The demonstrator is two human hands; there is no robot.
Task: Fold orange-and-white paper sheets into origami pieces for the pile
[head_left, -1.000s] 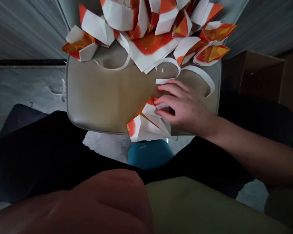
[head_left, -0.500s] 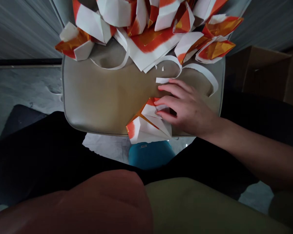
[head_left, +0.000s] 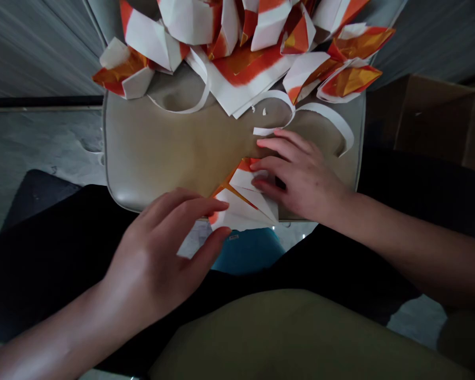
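A partly folded sheet of white paper [head_left: 241, 208] with red and gold colouring lies at the seat's front edge, its near edge overhanging. Two of its flaps meet along a slanting gold gap. My right hand [head_left: 301, 174] holds the paper's right flap with thumb and index finger, the other fingers spread above it. At the paper's left corner is my left hand [head_left: 166, 248], its thumb and index finger apart; the index fingertip overlaps the red corner and the thumb is by the near edge. Whether the left fingertips press on the paper is hard to tell.
Several folded red, white and gold paper pieces [head_left: 190, 24] crowd the back of the grey padded seat [head_left: 162, 148], around a flat paper stack [head_left: 237, 87]. Curled white paper strips [head_left: 328, 113] lie before them. A cardboard box [head_left: 431, 116] stands right; a blue object [head_left: 249, 256] is below.
My left hand has come forward from low in the view to the paper's left corner. My right hand stays on the right flap, and the paper has hardly moved.
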